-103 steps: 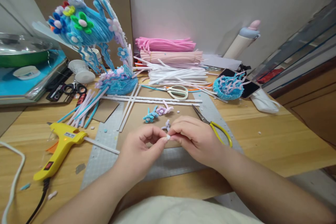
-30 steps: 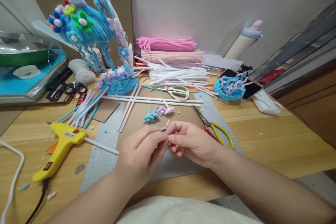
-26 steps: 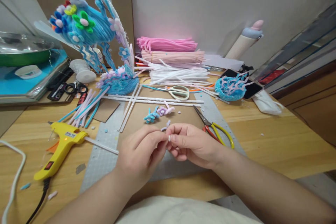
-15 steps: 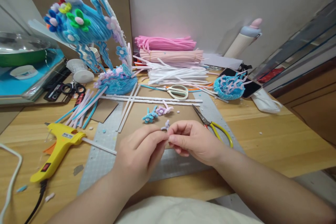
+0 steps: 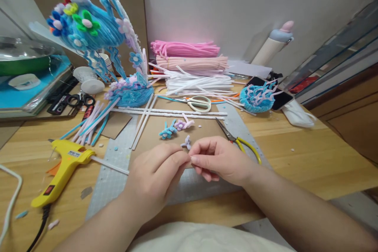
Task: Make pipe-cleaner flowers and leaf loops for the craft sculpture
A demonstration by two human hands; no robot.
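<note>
My left hand [image 5: 161,173] and my right hand [image 5: 220,160] meet fingertip to fingertip above the near part of the cardboard sheet [image 5: 150,134]. Both are closed in a pinch, and whatever lies between the fingertips is too small and hidden to name. Just beyond them lies a small pale lilac piece [image 5: 186,142]. Farther off, a blue fuzzy flower piece [image 5: 167,130] sits beside a lilac flower piece [image 5: 183,124]. Yellow-handled pliers [image 5: 248,147] rest to the right, close to my right hand.
A yellow glue gun [image 5: 63,169] lies at left. Behind are light-handled scissors [image 5: 199,104], white stems [image 5: 197,84], pink stems [image 5: 189,48] and a tall blue flowered piece [image 5: 97,27]. A blue ring-shaped piece [image 5: 256,98] stands at right.
Both hands have lowered very slightly, and more of the pale lilac piece shows beyond them. The fingertips remain pinched together. The whole view has shifted a little.
</note>
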